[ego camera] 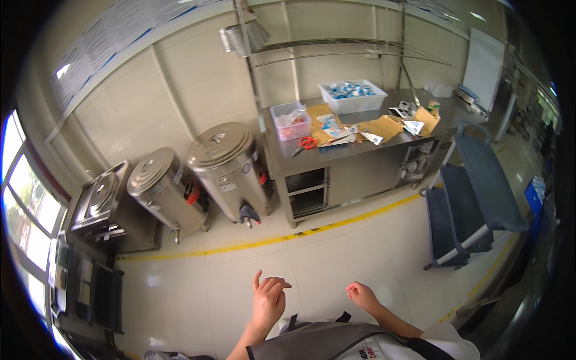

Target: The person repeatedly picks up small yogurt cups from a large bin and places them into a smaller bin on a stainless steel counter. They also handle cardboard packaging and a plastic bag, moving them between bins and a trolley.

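Over the tiled floor, my left hand point(270, 294) is raised with its fingers loosely bent and apart, holding nothing. My right hand point(361, 295) hovers to the right of it, fingers curled in, with no object visible in it. Neither hand touches anything. Before me stands a stainless steel worktable point(310, 160). On its left end lie red-handled scissors point(307, 143) beside a clear plastic bin point(291, 126) with red-looking packets. A white plastic tub point(357, 105) holds several blue-and-white packs. Torn brown cardboard point(382, 128) and opened printed packaging point(330, 125) are spread along the front.
Two lidded steel drums with taps, a large one point(225, 166) and a smaller one point(157, 180), stand left of the table. A steel cooker point(108, 202) is further left. A grey three-tier trolley point(488, 175) stands at right. Yellow tape point(252, 245) crosses the floor point(216, 288).
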Tool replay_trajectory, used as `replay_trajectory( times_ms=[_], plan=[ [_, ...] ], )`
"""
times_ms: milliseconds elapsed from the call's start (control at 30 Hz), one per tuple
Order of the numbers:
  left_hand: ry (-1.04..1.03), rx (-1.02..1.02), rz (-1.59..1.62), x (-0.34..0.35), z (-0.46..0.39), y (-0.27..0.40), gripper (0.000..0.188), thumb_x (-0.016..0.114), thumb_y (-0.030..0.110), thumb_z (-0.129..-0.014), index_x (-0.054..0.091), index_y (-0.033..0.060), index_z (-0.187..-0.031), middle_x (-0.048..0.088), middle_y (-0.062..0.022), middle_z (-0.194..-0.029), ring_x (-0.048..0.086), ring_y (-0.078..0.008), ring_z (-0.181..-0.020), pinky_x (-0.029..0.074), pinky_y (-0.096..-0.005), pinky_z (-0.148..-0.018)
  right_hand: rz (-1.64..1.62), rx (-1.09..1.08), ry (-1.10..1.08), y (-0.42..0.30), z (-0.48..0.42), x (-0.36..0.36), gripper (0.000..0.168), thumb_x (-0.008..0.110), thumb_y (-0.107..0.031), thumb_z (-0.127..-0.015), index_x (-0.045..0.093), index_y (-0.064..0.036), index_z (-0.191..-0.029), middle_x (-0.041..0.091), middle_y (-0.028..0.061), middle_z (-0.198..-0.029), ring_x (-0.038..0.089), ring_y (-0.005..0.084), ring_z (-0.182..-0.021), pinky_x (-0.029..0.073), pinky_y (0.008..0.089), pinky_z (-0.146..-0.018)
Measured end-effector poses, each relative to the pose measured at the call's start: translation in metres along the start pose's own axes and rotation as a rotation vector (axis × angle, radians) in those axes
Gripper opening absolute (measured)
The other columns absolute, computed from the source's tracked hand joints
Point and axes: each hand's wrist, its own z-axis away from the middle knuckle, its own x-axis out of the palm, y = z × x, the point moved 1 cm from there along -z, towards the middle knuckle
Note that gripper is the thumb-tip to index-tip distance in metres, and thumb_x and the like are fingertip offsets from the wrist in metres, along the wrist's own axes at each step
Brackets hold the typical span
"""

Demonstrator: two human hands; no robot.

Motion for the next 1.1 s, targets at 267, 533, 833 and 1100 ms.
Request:
replay_trajectory(
  times_ms=[267,533,833,1100],
  plan=[
    [-0.261,0.107,0.117,0.163,-0.131,-0.015,0.020,0.052,-0.004,-0.072,0.062,0.0100,-0.081,0.061,-0.0029,-0.076,0.059,-0.0204,-0.082,0.030,-0.0479,-0.101,-0.133,0.123,0.112,0.059,-0.057,-0.092,0.014,0.045,-0.005,-0.086,0.056,-0.001,-0.093,0.060,0.0066,-0.075,0.059,0.0147,-0.069,0.048,0.0277,-0.067],
    [-0.208,-0.469,0.678,0.326,-0.293,-0.116,0.014,0.049,0.003,-0.085,0.057,0.0055,-0.097,0.063,-0.0064,-0.078,0.062,-0.0197,-0.085,0.046,-0.0298,-0.080,-0.111,0.348,0.241,0.078,-0.182,-0.213,0.014,0.047,-0.005,-0.086,0.058,-0.003,-0.095,0.061,0.0064,-0.077,0.061,0.0148,-0.072,0.049,0.0273,-0.065],
    [0.091,-1.515,1.802,0.484,-0.505,-0.245,0.077,0.061,0.041,-0.083,0.020,-0.0023,-0.132,0.030,-0.0248,-0.133,0.040,-0.0404,-0.119,0.038,-0.0519,-0.096,-0.141,0.380,0.334,0.072,-0.321,-0.325,0.013,0.047,-0.005,-0.088,0.058,-0.003,-0.095,0.061,0.0070,-0.077,0.061,0.0146,-0.071,0.048,0.0275,-0.063],
    [0.392,-1.481,1.785,0.572,-0.615,-0.240,0.064,0.062,0.022,-0.083,0.024,0.0006,-0.129,0.035,-0.0239,-0.127,0.041,-0.0413,-0.116,0.036,-0.0616,-0.095,-0.185,0.251,0.149,0.133,-0.465,-0.407,0.012,0.048,-0.007,-0.088,0.055,-0.002,-0.096,0.061,0.0076,-0.077,0.061,0.0137,-0.070,0.049,0.0268,-0.063]
  ],
)
